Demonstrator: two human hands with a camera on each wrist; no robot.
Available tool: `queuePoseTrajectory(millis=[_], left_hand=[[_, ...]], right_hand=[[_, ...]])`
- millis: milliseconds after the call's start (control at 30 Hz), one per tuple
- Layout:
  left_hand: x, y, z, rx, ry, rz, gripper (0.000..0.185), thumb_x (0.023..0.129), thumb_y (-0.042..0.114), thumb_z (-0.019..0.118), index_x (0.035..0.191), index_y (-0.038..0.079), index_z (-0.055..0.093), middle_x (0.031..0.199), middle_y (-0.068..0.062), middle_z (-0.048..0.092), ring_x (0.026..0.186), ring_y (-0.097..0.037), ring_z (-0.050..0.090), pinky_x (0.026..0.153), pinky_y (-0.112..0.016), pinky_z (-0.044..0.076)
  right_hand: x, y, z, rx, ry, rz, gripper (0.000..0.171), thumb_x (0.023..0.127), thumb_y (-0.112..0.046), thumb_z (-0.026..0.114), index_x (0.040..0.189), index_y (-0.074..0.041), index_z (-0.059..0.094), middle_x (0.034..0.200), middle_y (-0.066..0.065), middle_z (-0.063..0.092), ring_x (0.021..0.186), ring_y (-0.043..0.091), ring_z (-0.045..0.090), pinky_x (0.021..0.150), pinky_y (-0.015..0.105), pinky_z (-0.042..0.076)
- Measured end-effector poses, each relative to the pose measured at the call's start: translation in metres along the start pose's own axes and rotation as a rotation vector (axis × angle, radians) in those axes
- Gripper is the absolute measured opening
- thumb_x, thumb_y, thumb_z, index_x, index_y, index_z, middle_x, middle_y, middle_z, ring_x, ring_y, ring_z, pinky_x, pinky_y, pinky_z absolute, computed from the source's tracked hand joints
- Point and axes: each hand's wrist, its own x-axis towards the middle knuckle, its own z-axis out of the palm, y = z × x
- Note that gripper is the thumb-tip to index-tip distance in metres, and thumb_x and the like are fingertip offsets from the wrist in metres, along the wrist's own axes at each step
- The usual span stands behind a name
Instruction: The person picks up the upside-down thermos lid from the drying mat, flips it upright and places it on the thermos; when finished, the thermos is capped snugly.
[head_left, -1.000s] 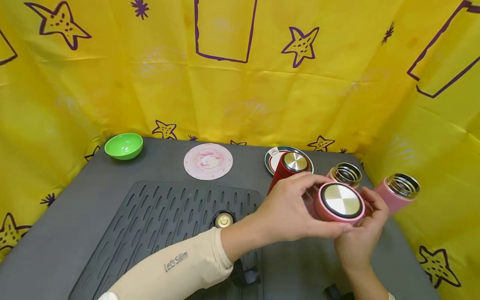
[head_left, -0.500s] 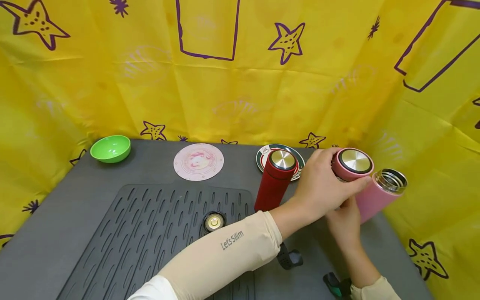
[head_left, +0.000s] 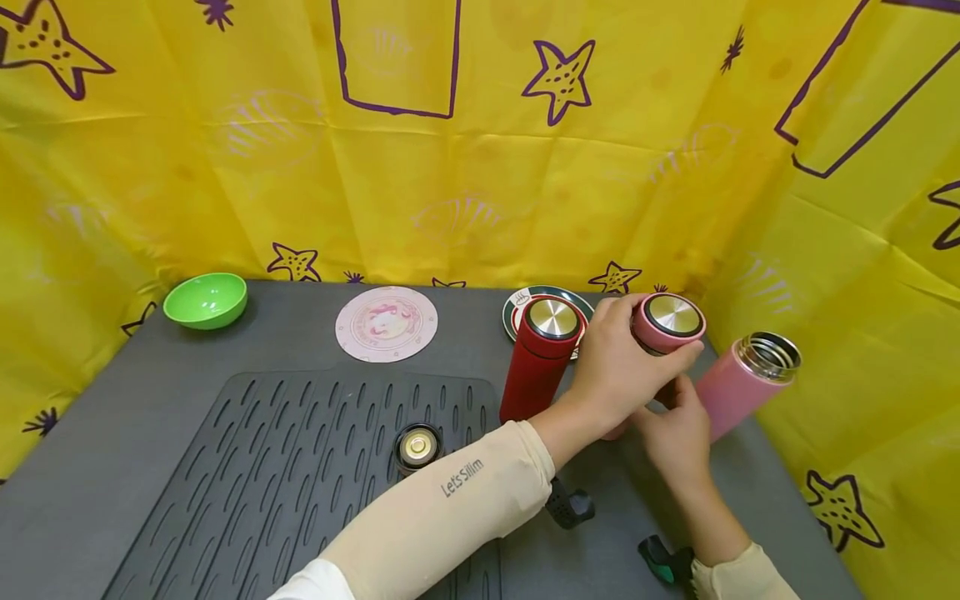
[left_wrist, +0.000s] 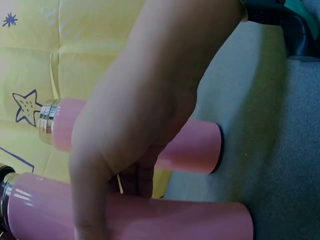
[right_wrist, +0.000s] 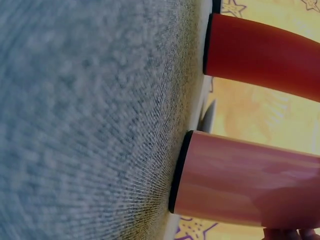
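Green bowl point(head_left: 206, 298) far left, pink coaster point(head_left: 386, 323), red flask point(head_left: 542, 358) upright. Left hand point(head_left: 626, 367) grips pink lid point(head_left: 668, 322) atop pink flask point(right_wrist: 250, 182) standing on the table point(head_left: 150, 417); right hand point(head_left: 673, 437) holds its body. Open flask point(head_left: 742, 382) stands rightmost.

Two bare hands and forearms enter from the bottom edge, around six o'clock. The left hand point(head_left: 626, 371) has no rings or gloves; its forearm wears a snug cream sleeve point(head_left: 442, 517) printed with small grey lettering — "Let's Slim". At seven o'clock a white cuff shows beneath the sleeve. A black wrist-mounted device point(head_left: 568, 505) sits under that wrist. The right hand point(head_left: 675, 433) is also bare — its wrist carries a black-and-teal device point(head_left: 667, 562) beside a cream sleeve edge at five o'clock.
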Motion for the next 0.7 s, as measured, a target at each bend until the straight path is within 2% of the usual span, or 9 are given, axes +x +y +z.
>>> queuePoseTrajectory(millis=[300, 500, 700], left_hand=[[-0.004, -0.004, 0.008, -0.011, 0.025, 0.020, 0.060, 0.075, 0.041, 0.082, 0.123, 0.014, 0.059, 0.113, 0.003, 0.055, 0.103, -0.005, 0.050, 0.080, -0.013, 0.043], [-0.010, -0.011, 0.012, -0.027, 0.040, 0.019, 0.060, 0.075, 0.040, 0.082, 0.123, 0.013, 0.058, 0.114, 0.001, 0.054, 0.103, -0.006, 0.050, 0.081, -0.015, 0.044], [-0.014, -0.015, 0.016, -0.075, 0.070, 0.044, 0.062, 0.077, 0.038, 0.082, 0.126, 0.013, 0.055, 0.118, 0.000, 0.052, 0.106, -0.007, 0.051, 0.085, -0.016, 0.044]], right_hand=[[0.001, 0.002, 0.000, -0.008, 0.028, -0.029, 0.040, 0.077, 0.002, 0.071, 0.114, -0.004, 0.061, 0.098, 0.012, 0.067, 0.095, 0.019, 0.060, 0.080, 0.027, 0.045], [0.000, 0.005, 0.001, -0.027, 0.045, -0.067, 0.039, 0.076, 0.003, 0.072, 0.113, -0.002, 0.061, 0.099, 0.017, 0.068, 0.096, 0.025, 0.062, 0.081, 0.031, 0.045], [0.001, 0.005, 0.001, -0.029, 0.051, -0.079, 0.039, 0.075, 0.003, 0.074, 0.112, -0.003, 0.062, 0.097, 0.016, 0.067, 0.095, 0.023, 0.061, 0.081, 0.033, 0.045]])
